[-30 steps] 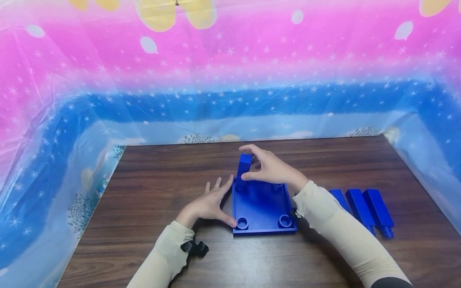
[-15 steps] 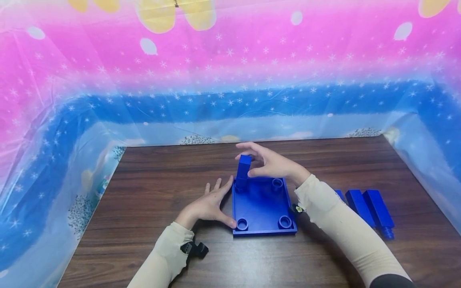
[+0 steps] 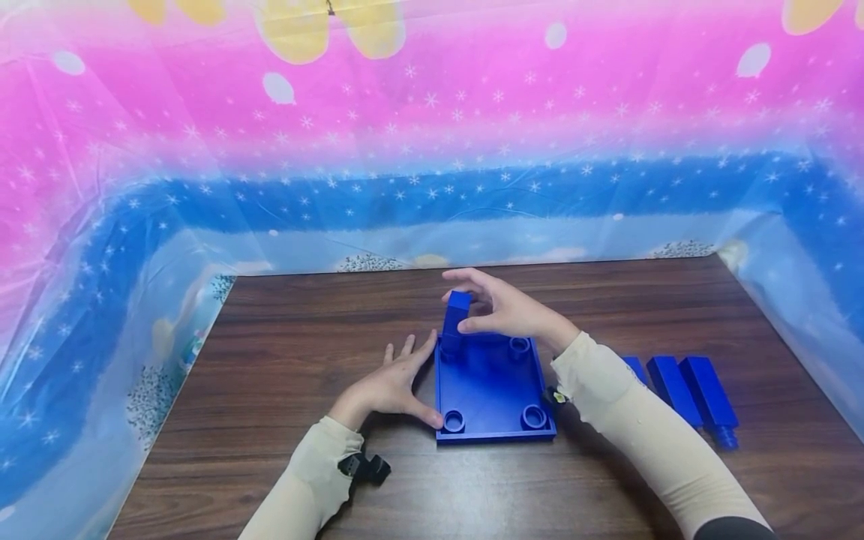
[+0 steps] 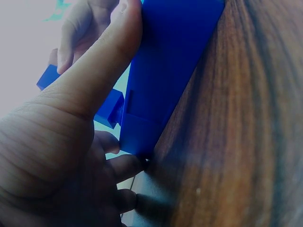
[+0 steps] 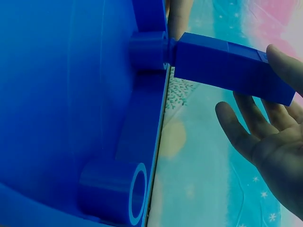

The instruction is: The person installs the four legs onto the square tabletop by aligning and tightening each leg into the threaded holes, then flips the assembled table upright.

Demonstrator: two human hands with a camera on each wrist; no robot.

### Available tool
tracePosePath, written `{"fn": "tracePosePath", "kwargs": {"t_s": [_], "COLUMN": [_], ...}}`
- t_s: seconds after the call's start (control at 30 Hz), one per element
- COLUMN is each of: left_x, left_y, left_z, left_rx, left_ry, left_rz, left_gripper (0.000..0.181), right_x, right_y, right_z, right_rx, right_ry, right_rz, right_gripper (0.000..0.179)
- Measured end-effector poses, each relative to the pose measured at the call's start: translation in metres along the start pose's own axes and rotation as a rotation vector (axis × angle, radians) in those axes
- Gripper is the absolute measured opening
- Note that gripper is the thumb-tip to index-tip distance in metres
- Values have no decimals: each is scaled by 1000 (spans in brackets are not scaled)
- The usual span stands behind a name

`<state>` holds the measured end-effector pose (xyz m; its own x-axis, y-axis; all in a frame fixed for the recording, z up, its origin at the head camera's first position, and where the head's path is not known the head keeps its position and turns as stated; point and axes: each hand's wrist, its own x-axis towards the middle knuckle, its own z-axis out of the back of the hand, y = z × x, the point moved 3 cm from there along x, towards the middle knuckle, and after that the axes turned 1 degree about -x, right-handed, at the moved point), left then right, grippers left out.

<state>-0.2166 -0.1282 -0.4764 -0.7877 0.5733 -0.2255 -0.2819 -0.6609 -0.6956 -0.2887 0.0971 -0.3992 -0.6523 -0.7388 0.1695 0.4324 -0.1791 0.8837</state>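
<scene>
A blue square tabletop (image 3: pixel 489 390) lies underside up, with a round socket at each corner. My right hand (image 3: pixel 516 307) pinches a blue table leg (image 3: pixel 459 301) near its top, between thumb and fingers. That leg stands at the far left socket; in the right wrist view a narrow neck shows between the leg (image 5: pixel 222 61) and its socket (image 5: pixel 149 51), and the leg tilts slightly. My left hand (image 3: pixel 385 384) spreads along the tabletop's left edge, its thumb at the near corner and a finger at the far one. In the left wrist view the thumb (image 4: pixel 109 56) lies against the tabletop.
Several more blue legs (image 3: pixel 675 390) lie side by side on the wooden table (image 3: pixel 304 315) at the right, partly behind the right sleeve (image 3: pixel 634 412); one shows a threaded end. A patterned cloth (image 3: pixel 432 187) hangs around the table's back and sides.
My right hand's fingers have shifted slightly around the leg, loosening and then closing on it again. The leg stays at the far left socket. My left hand has not moved.
</scene>
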Motion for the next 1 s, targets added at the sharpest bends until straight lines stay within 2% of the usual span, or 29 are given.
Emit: {"fn": "tracePosePath", "kwargs": {"t_s": [0.13, 0.6, 0.83, 1.0], "left_x": [0, 0, 0, 0], "left_y": [1, -3, -3, -3], "left_z": [0, 2, 1, 1], "left_rx": [-9, 14, 14, 13], "left_ry": [-5, 7, 9, 12], "left_rz": [-3, -2, -1, 19], "left_gripper": [149, 143, 143, 143], "right_x": [1, -3, -5, -5], "right_y": [0, 12, 16, 17], "right_z": [0, -13, -23, -27], "right_rx": [-42, -309, -365, -367], "right_ry": [-40, -206, -265, -271], "right_rz": [0, -60, -70, -94], "right_gripper": [79, 78, 76, 73]}}
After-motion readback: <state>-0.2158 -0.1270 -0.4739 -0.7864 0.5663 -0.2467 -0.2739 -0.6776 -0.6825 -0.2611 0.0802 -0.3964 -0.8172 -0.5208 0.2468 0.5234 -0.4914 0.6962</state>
